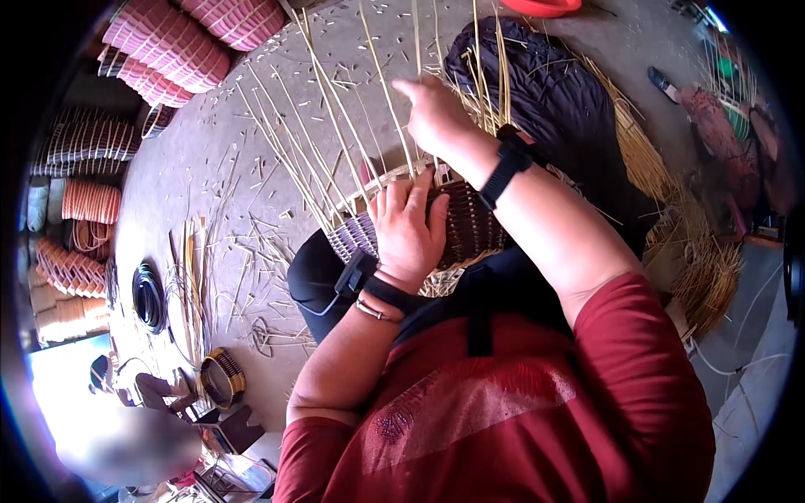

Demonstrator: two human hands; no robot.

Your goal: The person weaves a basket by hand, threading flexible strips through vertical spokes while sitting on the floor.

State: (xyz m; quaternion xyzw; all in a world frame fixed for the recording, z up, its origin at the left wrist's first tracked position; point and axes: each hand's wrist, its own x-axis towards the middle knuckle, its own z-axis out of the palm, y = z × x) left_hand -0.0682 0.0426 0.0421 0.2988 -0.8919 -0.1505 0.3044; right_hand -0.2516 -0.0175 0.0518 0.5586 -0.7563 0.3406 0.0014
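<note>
A half-woven basket point(471, 220) with dark brown and purplish sides rests on my lap, its long pale stakes point(329, 94) standing up and fanning away from me. My left hand point(409, 225) lies against its near wall, fingers stretched toward the rim and thumb apart. Above the far side of the rim is my right hand point(439, 117), its index finger pointing left and its other fingers curled. One upright stake runs into that curled grip; the fingertips around it are partly hidden.
Stacked pink baskets point(172, 46) stand at far left. A black cloth point(541, 92) and straw bundles point(637, 142) lie right of the basket. Cut bits litter the floor. A black coil point(149, 295) and a small round basket point(222, 377) sit at left. Another person point(725, 142) is at far right.
</note>
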